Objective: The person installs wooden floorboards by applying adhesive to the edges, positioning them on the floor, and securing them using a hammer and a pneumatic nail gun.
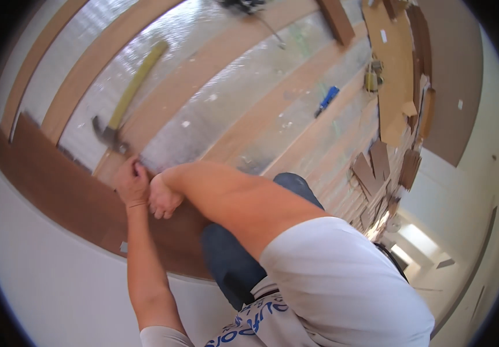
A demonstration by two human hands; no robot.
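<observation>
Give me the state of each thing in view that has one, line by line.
Left hand: fingers bent, grip unclear
Right hand: curled close beside the left, grip unclear
Hammer: lying down, not held
Blue-handled tool: lying down, not held
Brown boards: laid along the white wall
Wooden strips: spaced apart in rows over silver sheeting
Tan sheet: lying flat
</observation>
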